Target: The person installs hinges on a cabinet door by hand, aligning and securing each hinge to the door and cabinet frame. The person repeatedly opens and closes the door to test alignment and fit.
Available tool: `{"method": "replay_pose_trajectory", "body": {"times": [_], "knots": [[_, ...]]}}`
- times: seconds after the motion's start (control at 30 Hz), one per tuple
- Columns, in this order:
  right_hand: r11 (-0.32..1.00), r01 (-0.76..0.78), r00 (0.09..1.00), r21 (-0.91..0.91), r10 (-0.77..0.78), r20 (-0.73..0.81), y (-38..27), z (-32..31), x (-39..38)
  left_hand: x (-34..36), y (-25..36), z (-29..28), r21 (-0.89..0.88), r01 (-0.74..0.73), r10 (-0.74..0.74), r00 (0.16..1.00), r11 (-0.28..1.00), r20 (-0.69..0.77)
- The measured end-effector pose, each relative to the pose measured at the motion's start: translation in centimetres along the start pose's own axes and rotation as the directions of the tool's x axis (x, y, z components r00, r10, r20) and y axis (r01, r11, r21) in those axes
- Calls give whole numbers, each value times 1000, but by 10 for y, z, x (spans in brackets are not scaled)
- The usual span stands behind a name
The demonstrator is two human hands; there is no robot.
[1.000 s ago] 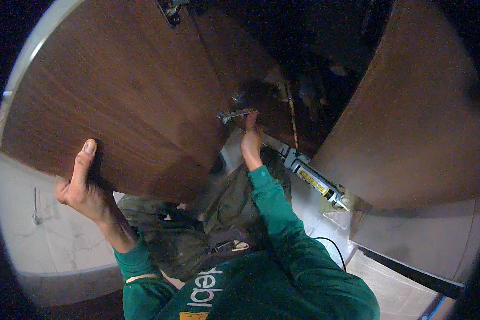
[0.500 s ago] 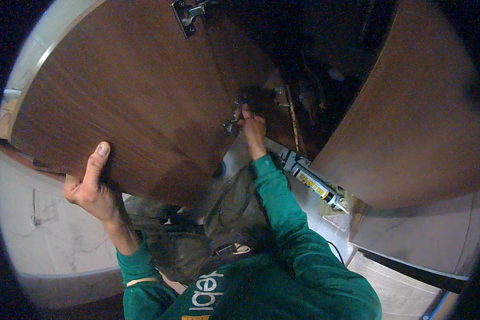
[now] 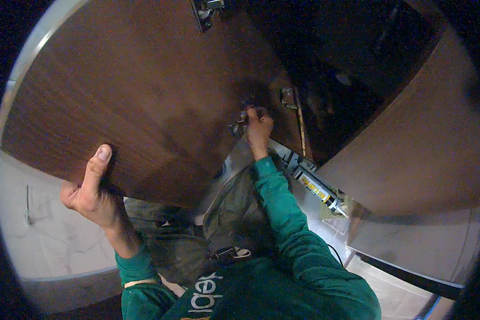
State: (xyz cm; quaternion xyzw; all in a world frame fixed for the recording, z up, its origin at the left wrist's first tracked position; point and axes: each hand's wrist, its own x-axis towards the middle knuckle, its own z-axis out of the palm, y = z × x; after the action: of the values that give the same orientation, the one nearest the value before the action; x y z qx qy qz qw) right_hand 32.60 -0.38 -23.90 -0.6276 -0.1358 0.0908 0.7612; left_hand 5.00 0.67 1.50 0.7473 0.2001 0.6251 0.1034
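A brown wood-grain cabinet door (image 3: 128, 96) stands swung out in front of me on the left. My left hand (image 3: 96, 197) is closed on its lower edge, thumb flat on the inner face and fingers hidden behind. At the door's inner edge, my right hand (image 3: 259, 130) has its fingers curled at a metal hinge (image 3: 239, 124); it appears to pinch the hinge, though shadow hides the fingertips. Another metal hinge (image 3: 203, 15) shows higher on the door. A metal mounting piece (image 3: 288, 98) sits on the cabinet side, right of my right hand.
The dark cabinet interior (image 3: 336, 80) opens ahead. On the right is another brown panel (image 3: 410, 128). A caulking gun with a cartridge (image 3: 314, 185) lies beside my right forearm, its nozzle toward a small yellowish thing (image 3: 342, 205). Pale marbled tile (image 3: 64, 229) lies at left.
The view has shifted slightly, with the door swung a little and its upper hinge higher and further right. My right hand has moved slightly right and down; my left still grips the door.
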Motion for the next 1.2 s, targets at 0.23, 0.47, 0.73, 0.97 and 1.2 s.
{"method": "replay_pose_trajectory", "body": {"times": [0.23, 0.47, 0.73, 0.97, 1.2], "knots": [[997, -73, 997, 20, 74, -30, 4, 4, -2, 4, 14, 9, 59, 129, -132, 990, 990, 44], [929, 301, 950, -216, -311, -14, 39, -1, 26, 13, 16, 12, -30, 172, -171, 984, 985, 46], [990, 141, 962, -1, -137, -238, 16, 17, 23, 9, 12, 26, -149, 310, -310, 950, 939, 24], [998, 54, 947, 38, -39, -320, -8, 28, 15, 3, 14, 19, -84, 239, -238, 971, 967, 23], [985, 94, 971, 145, -58, -232, 6, 28, 13, 4, 15, 6, 64, 42, -47, 996, 997, 75]]}}
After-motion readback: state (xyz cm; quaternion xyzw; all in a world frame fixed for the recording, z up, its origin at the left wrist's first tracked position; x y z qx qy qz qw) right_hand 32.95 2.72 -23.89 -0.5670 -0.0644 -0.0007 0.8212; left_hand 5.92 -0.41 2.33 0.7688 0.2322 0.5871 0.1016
